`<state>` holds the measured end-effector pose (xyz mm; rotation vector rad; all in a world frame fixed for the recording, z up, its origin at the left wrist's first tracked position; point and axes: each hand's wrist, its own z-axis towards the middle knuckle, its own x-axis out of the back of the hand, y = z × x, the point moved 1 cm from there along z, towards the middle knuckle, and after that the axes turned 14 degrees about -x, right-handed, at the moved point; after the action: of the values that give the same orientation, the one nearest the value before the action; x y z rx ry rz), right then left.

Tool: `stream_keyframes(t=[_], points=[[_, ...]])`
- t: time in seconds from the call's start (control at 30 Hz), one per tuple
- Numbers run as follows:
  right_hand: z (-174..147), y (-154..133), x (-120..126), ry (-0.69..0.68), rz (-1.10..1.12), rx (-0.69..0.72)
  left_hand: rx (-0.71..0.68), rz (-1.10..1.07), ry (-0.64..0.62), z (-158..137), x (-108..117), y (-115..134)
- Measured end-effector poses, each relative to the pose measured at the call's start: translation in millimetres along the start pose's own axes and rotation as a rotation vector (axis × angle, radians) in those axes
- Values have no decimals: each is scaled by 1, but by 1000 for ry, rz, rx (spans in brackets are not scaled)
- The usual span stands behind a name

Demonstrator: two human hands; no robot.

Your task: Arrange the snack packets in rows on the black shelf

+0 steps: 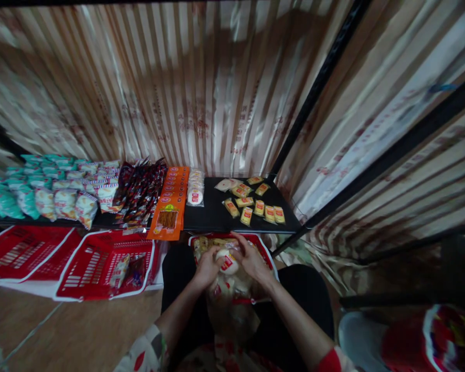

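Note:
Between my legs sits a red basket [269, 253] with wrapped snacks piled inside. Above its contents, my left hand [208, 267] and my right hand [252, 262] are closed on a round white packaged snack [228, 263] with a red label, one from each side. Clear wrapping hangs below it toward my lap, blurred. On the black shelf [205, 219] in front of me lie several small yellow wrapped snacks [259, 207] to the right. A row of similar round white packets [195, 195] stands left of them.
Further left on the shelf are orange snack bags [166, 212], dark red packets [139, 191], white-and-orange bags [65, 201] and teal bags [27, 199]. Another red basket [96, 248] holds a few packets, beside a second one [19, 253]. Black posts [318, 88] slant at the right.

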<state>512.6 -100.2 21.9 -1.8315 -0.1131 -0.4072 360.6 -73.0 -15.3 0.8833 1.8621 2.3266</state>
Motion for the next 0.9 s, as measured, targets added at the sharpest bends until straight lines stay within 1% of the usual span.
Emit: stream_keyframes(t=[0.1,0.2,0.33,0.43,0.53,0.67,0.77,0.9], points=[[11,1,-8,-23,180,-95,61,-142,165,8,6,-10],[22,6,-20,-44,299,-163,86,-250,304,16,15,-15],[36,5,-36,-69,376,-194,115,-393,382,29,25,-16],[52,0,-44,-73,400,-188,133,-386,418,41,33,-17],[75,-8,-51,-65,390,-149,136,-255,425,55,42,-18],[109,-18,-59,-34,319,-103,110,75,475,69,49,-20],[135,-24,-65,-5,264,-80,17,290,483,77,49,-22],[165,-31,-73,32,141,-49,-127,468,385,86,46,-27]])
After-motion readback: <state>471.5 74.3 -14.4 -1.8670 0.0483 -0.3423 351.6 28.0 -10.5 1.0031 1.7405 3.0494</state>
